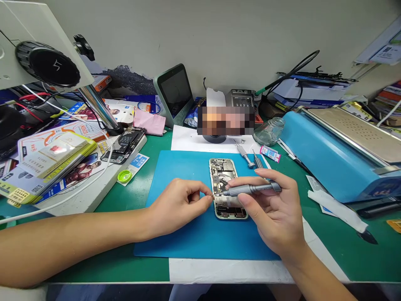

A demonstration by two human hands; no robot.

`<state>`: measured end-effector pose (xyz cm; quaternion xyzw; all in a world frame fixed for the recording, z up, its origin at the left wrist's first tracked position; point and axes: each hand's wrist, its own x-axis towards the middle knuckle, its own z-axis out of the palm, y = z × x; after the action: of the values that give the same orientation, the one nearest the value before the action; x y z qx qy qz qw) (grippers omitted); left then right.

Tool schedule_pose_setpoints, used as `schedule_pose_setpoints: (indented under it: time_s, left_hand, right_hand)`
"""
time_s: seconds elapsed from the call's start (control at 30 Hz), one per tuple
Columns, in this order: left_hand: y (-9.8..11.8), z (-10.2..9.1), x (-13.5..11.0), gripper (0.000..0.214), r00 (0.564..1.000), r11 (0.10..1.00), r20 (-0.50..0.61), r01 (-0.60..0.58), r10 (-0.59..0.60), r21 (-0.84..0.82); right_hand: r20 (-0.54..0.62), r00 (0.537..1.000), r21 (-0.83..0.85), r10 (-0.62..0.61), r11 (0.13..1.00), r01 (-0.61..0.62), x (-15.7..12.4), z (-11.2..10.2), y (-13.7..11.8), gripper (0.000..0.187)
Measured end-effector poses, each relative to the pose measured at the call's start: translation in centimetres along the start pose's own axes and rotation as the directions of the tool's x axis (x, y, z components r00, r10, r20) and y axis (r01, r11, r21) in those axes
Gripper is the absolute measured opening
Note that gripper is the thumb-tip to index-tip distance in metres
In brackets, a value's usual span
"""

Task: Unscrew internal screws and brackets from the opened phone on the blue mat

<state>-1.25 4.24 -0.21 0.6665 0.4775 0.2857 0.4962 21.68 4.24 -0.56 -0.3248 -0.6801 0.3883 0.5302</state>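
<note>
Driver crosswise over phone, tip at the left fingertips

Phone (230,201) lies flat on the blue mat (181,167), insides exposed, between the two hands. Its long axis runs away from the person, far end leaning slightly left.

Right hand (275,213): gripping the driver (241,190) between thumb and fingers, its fingertips over the phone's right side. Driver axis runs roughly left to right, across the phone's length; tip points left, to the phone's left long edge.

Left hand (178,205): thumb and forefinger pinched together at that same edge, meeting the driver's tip. Whether anything small sits in the pinch, I cannot tell. Phone lies to this hand's right. The left fingertips are nearer the tip; the right hand reaches further over the phone.

Beyond the phone: another driver (243,154) and a glass jar (270,130).
</note>
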Motion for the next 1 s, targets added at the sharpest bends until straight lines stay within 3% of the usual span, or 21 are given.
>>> schedule_pose_setpoints:
  time_s: [1.0]
  left_hand:
    - [0.05, 0.11, 0.00, 0.021, 1.000, 1.000, -0.007, -0.001, 0.001, 0.010]
  right_hand:
    - [0.014, 1.000, 0.007, 0.015, 1.000, -0.015, 0.03, 0.05, -0.19, 0.046]
